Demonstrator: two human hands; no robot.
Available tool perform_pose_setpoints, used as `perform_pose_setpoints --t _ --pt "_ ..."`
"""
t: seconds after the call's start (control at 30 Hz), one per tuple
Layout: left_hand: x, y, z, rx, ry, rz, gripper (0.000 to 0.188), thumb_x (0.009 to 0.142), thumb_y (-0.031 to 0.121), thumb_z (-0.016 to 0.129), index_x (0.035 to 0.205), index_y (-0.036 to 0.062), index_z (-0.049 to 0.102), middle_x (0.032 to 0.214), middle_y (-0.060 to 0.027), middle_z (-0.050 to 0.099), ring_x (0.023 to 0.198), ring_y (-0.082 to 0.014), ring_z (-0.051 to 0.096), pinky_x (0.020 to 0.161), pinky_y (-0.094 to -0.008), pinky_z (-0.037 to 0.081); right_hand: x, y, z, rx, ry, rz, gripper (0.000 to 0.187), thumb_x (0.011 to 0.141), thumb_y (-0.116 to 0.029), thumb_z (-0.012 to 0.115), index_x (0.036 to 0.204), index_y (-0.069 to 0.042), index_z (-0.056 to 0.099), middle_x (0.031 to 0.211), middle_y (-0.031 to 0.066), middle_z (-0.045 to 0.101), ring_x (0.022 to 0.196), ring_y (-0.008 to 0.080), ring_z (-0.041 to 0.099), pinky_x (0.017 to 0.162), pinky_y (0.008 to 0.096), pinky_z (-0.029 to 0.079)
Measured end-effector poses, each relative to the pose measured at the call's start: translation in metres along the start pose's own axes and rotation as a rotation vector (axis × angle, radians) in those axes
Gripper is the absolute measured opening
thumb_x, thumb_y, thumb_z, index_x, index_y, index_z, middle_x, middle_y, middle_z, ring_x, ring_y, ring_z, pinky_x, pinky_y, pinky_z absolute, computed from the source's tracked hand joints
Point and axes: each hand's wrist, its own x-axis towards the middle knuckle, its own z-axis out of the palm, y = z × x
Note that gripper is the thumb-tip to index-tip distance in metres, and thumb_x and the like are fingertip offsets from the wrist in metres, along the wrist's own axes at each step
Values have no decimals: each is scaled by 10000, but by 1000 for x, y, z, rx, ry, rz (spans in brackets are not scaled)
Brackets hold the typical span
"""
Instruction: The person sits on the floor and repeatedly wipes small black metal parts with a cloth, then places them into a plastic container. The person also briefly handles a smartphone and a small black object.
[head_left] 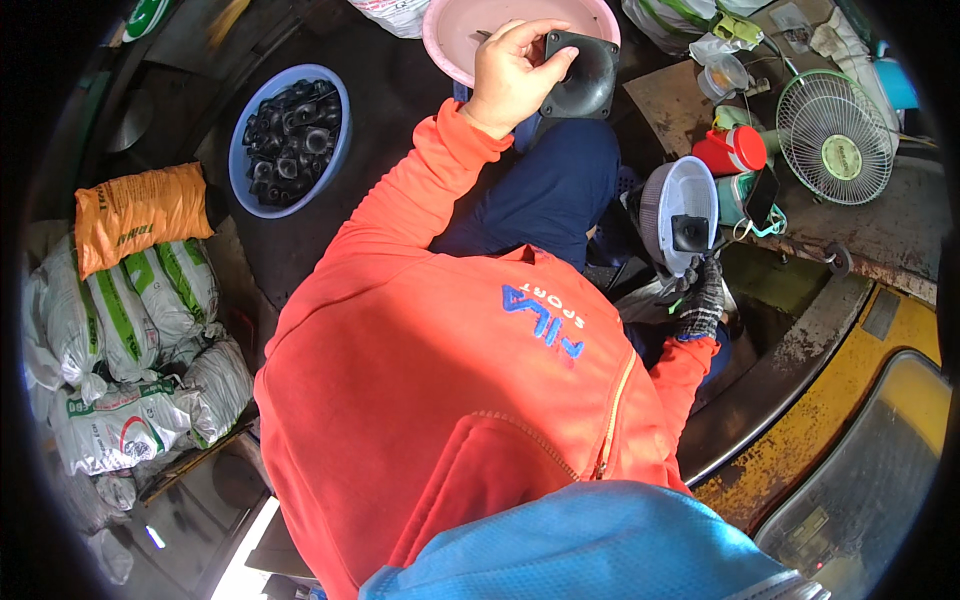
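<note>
My bare left hand (513,72) is raised at the top centre. Its thumb and fingers pinch a black square part (583,76) with a round domed middle and holes at the corners. My right hand (701,302), in a grey-black knit glove, is low on the right by the rim of a pale blue basket (687,190). Its fingers are bent, and what they grip is too dark and small to make out. Another black square part (690,233) shows inside the basket, just above the gloved fingers.
A pink basin (462,45) stands beyond my left hand. To the left sits a blue basin (236,165) full of black parts. Stacked white sacks (125,310) and an orange sack (140,215) lie far left. On the right are a fan (838,140), a red jug (725,152) and a yellow machine edge (815,405).
</note>
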Motion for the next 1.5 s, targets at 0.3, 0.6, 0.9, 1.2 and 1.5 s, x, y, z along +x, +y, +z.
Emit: perform_pose_setpoints --t 0.3,0.6,0.9,1.2,1.5 --pt "-19 34 60 -287 -402 -217 320 777 -33 700 1088 8 636 902 -4 570 784 -62 544 686 -199 461 -84 -28 104 -125 -275 -260 502 852 -237 640 1291 -59 475 1066 71 588 809 122 580 536 238 457" --pt "-37 47 115 -838 -712 -469 432 940 118 503 1343 1 403 1218 -145 540 981 -146 572 857 -259 452 -114 -53 107 242 -405 -282 395 822 -135 660 1191 -54 545 1035 80 629 867 193 639 704 299 554" --pt "-113 65 161 -917 -657 -577 425 842 243 647 1193 33 532 1358 -106 461 1240 -202 423 1061 -346 295 -94 -15 98 -32 -300 -411 334 910 -213 566 1199 -59 500 1054 81 597 861 165 602 695 275 503" --pt "-94 77 160 -505 -723 -77 430 682 36 777 1066 35 583 1187 -117 596 1148 -221 519 987 -355 393 -96 -11 66 -338 -235 -615 391 912 -158 566 1267 -40 451 1206 84 523 1086 181 511 907 304 435" --pt "-106 104 162 -527 -699 -45 450 691 53 773 1077 31 543 1204 -159 583 1204 -252 483 1008 -384 372 -91 -6 82 -344 -147 -953 366 881 -147 598 1211 -49 473 1160 58 545 1039 175 544 866 308 452"
